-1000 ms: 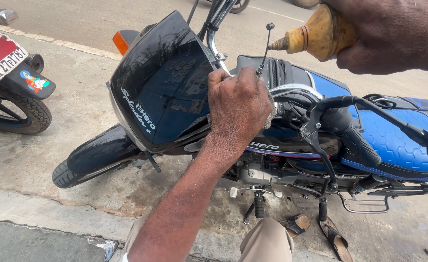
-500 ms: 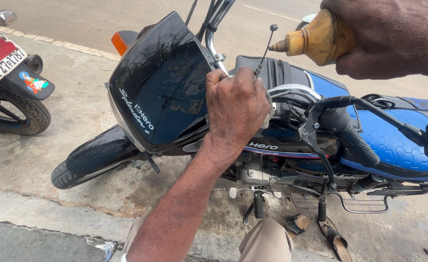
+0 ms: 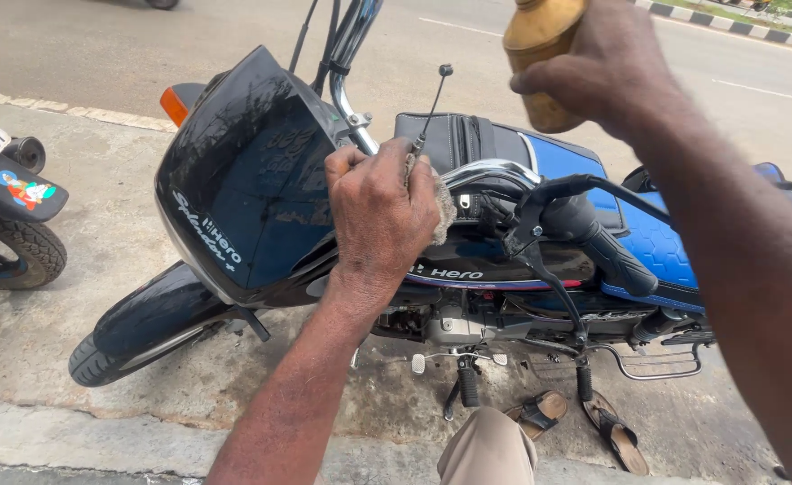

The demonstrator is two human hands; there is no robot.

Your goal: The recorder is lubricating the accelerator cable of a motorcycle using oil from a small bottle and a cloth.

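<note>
A black and blue motorcycle [image 3: 522, 260] stands side-on in front of me on a concrete pavement. My left hand [image 3: 382, 211] is closed around a thin control cable [image 3: 432, 99] with a grey rag [image 3: 443, 211], close to the handlebar. The cable's free end sticks up with a small round nipple at its tip. My right hand [image 3: 607, 67] holds a yellowish oil bottle [image 3: 540, 49] up high, above the fuel tank. The bottle's tip is out of frame.
The dark headlight visor [image 3: 243, 180] faces left. A black brake lever [image 3: 558, 193] and grip lie right of my left hand. Two sandals [image 3: 576, 422] sit under the engine. Another bike's rear wheel [image 3: 10, 242] stands at the left. A road runs behind.
My right hand has swung the bottle up from a tilted, spout-toward-the-cable position to an upright one, higher in view. My left hand stays on the cable.
</note>
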